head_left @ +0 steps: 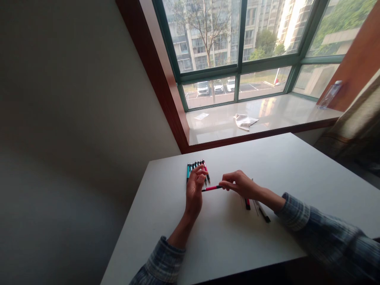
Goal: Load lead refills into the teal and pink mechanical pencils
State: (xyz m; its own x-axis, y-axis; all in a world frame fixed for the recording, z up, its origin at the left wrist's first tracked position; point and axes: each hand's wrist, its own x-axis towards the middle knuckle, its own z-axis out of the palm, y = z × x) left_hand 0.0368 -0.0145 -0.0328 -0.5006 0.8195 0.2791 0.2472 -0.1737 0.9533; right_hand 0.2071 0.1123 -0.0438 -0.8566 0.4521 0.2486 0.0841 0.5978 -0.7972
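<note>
A red pen with a dark end is pinched at its right end by my right hand. Its left end meets the palm side of my left hand, whose fingers are apart and curved over the table. Behind my left hand lies a row of several pens, with a teal one at the left and a red one at the right; my fingers hide part of the row. Below my right wrist lie a red and black piece and a dark-tipped pen part, partly covered by my forearm.
The white table stands against a windowsill. On the sill are a crumpled cloth, a small paper and a clear bottle. A curtain hangs at the right, and a wall rises at the left.
</note>
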